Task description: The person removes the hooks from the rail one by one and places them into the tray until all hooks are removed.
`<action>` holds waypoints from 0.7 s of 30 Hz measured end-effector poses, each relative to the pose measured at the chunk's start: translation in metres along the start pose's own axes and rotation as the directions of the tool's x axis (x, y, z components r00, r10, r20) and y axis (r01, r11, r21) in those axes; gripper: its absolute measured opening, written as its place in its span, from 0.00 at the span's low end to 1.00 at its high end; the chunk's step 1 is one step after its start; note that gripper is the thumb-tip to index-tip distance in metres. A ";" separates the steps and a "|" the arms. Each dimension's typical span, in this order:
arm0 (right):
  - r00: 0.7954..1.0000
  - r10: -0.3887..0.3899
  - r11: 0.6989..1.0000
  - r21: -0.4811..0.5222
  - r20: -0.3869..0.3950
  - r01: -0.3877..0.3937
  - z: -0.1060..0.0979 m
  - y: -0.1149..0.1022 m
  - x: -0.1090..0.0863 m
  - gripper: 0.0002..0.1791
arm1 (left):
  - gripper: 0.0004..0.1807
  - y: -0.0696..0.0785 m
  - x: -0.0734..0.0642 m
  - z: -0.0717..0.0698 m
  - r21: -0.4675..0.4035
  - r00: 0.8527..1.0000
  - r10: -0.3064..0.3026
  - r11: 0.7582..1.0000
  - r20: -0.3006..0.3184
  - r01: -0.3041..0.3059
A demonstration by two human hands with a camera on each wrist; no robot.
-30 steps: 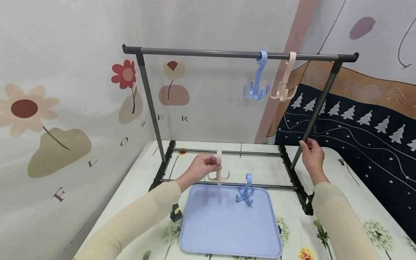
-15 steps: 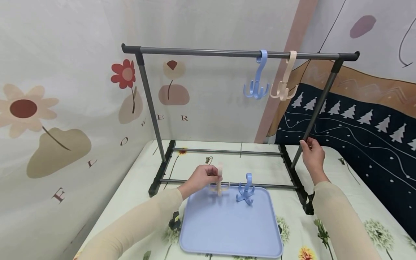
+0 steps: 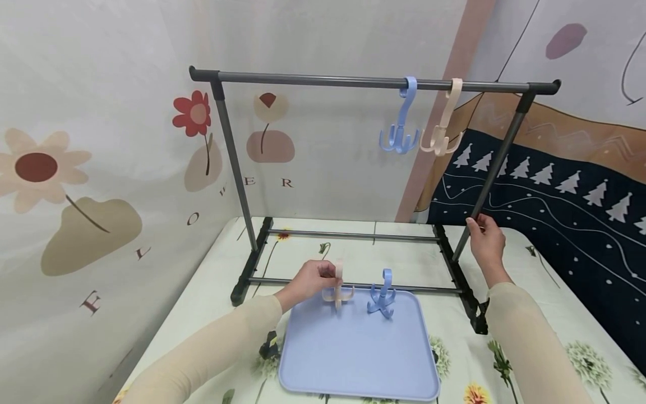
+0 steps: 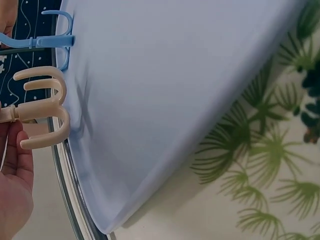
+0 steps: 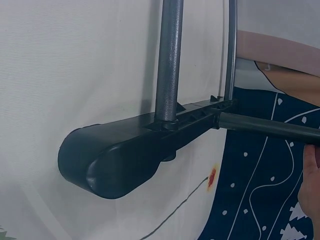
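Observation:
My left hand point(image 3: 314, 279) pinches the upper stem of a beige multi-prong hook point(image 3: 338, 297), held upright with its prongs at the bottom. In the left wrist view the beige hook point(image 4: 42, 110) is over the far edge of a blue tray point(image 4: 150, 90); whether it touches the tray I cannot tell. A blue hook of the same kind point(image 3: 381, 300) stands on the tray to its right. My right hand point(image 3: 487, 244) grips the right upright point(image 3: 494, 163) of a grey rack, thumb and fingers around the pole.
From the rack's top bar point(image 3: 313, 81) hang a blue hook point(image 3: 401, 120) and a beige hook point(image 3: 444, 120), toward its right end. The rack's lower rails point(image 3: 353, 236) and black feet point(image 5: 115, 155) lie behind the tray on a flowered cloth point(image 3: 242, 359).
My left hand has come down and toward me with the beige hook, from above the rack's near rail to over the tray's far edge. My right hand stays on the upright.

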State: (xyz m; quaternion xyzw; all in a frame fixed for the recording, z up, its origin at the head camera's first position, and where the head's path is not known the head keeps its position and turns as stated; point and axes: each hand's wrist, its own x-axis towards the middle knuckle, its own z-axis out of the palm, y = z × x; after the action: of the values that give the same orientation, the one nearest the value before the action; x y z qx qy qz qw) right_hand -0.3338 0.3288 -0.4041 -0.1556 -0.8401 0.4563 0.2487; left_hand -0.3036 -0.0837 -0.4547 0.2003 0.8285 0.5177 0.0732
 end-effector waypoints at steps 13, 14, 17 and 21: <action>1.000 -0.002 1.000 -0.007 -0.002 0.002 0.000 -0.001 0.000 0.29 | 0.03 -0.008 -0.003 0.000 -0.009 0.998 0.018 1.000 0.055 -0.017; 1.000 -0.004 1.000 -0.006 -0.002 0.004 0.000 -0.001 0.000 0.29 | 0.03 -0.008 -0.004 0.000 -0.004 0.998 0.018 1.000 0.056 -0.018; 1.000 -0.004 1.000 -0.006 0.002 0.004 0.000 -0.001 0.000 0.29 | 0.03 -0.008 -0.007 -0.001 -0.001 0.998 0.013 1.000 0.058 -0.013; 1.000 -0.007 1.000 0.002 0.006 0.007 0.000 -0.001 0.000 0.29 | 0.04 -0.008 -0.010 -0.001 0.013 0.998 0.008 1.000 0.058 -0.009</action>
State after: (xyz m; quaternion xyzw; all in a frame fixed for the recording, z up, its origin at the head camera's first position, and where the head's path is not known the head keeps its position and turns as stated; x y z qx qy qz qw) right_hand -0.3335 0.3285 -0.4035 -0.1513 -0.8409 0.4565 0.2481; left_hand -0.2973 -0.0914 -0.4626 0.2191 0.8287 0.5065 0.0937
